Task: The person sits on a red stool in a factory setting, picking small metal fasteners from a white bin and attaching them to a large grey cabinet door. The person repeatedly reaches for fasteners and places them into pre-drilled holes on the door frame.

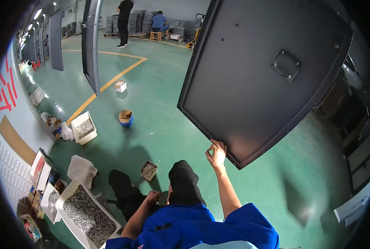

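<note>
A large dark grey metal panel [263,79] with a raised rim hangs tilted in front of me on the right. My right hand [217,153] is at its lower rim, with fingertips against the edge and the thumb and forefinger bent together; anything between them is too small to make out. Low over my lap, my left hand [154,197] is closed with curled fingers, and what it holds, if anything, is hidden. Closest to that hand on the floor stands a small box [149,170] filled with small pale pieces. A square bracket-like fitting [286,65] sits on the panel's face.
At my lower left is a long white bin [110,222] heaped with small metal parts. Farther off stand another white bin [84,128], a blue box [126,118] and a small white box [120,86]. More panels [91,45] hang at left; two people [125,20] are at the back.
</note>
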Demonstrator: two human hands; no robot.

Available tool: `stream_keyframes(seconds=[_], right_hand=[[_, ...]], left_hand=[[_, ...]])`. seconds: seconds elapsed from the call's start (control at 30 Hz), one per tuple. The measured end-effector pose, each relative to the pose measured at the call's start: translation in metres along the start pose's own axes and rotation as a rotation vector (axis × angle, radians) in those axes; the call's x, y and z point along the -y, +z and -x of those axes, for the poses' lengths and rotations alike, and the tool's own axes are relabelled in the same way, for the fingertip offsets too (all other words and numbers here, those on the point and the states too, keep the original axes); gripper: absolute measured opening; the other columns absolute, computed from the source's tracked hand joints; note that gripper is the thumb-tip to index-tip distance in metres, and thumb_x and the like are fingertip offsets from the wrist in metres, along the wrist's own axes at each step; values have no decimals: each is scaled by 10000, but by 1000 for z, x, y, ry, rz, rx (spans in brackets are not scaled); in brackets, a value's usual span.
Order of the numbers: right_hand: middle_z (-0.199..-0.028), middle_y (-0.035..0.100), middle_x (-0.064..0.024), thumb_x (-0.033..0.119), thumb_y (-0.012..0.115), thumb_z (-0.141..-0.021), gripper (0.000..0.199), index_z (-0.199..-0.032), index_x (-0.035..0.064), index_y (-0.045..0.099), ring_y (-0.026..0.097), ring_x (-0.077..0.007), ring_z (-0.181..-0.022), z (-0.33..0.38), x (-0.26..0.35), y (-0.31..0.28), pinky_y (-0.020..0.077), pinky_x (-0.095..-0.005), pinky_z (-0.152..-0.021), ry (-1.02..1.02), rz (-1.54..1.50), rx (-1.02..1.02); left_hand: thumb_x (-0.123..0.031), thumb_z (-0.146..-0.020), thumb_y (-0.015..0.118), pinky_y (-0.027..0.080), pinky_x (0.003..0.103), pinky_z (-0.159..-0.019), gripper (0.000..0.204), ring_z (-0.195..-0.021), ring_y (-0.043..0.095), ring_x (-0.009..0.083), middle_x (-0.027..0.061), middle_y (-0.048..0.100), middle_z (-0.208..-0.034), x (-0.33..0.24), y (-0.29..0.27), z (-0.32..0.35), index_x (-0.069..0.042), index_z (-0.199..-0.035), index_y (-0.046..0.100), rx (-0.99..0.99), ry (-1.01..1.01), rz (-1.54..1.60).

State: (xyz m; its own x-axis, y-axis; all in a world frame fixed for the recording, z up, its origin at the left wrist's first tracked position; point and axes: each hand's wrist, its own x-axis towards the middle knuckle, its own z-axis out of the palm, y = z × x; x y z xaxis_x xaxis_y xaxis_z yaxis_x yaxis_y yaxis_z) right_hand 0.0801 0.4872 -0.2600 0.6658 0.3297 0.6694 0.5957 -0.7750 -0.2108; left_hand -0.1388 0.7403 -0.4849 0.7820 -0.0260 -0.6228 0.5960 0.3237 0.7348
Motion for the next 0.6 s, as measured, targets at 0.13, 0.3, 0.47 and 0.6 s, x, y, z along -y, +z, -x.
stream_keyframes(seconds=[0.13, 0.3, 0.47, 0.6], right_hand=[[-1064, 552, -37, 118, 627, -580, 148, -622, 64, 495, 462, -229, -985, 11, -7, -6, 334, -393, -843, 63, 41, -6], [-1037, 559, -25, 116, 600, -578, 106, -611, 63, 515, 468, -232, -972, 22, -21, -1, 337, -390, -836, 93, 104, -38], [-1021, 559, -50, 125, 597, -574, 117, -615, 57, 512, 468, -243, -938, 20, -17, 1, 337, -391, -807, 122, 91, -24], [-1036, 548, -63, 149, 595, -578, 131, -627, 56, 517, 461, -255, -948, 23, -18, -5, 334, -394, -808, 121, 87, -45]], left_hand=[[-90, -848, 399, 273, 234, -367, 211, -414, 361, 87, 20, 447, -569, -9, 5, 5, 27, -909, 563, -33, 47, 0], [-19, -772, 341, 296, 254, -346, 237, -403, 393, 115, 35, 433, -552, -4, -5, -4, 10, -908, 534, -68, 136, 14], [-11, -729, 369, 338, 278, -357, 290, -415, 438, 153, 91, 484, -584, 1, -9, -18, -14, -991, 495, -237, 136, -223], [-26, -719, 408, 380, 318, -377, 321, -439, 491, 199, 120, 533, -629, 2, -10, -35, -30, -1033, 474, -347, 178, -257]])
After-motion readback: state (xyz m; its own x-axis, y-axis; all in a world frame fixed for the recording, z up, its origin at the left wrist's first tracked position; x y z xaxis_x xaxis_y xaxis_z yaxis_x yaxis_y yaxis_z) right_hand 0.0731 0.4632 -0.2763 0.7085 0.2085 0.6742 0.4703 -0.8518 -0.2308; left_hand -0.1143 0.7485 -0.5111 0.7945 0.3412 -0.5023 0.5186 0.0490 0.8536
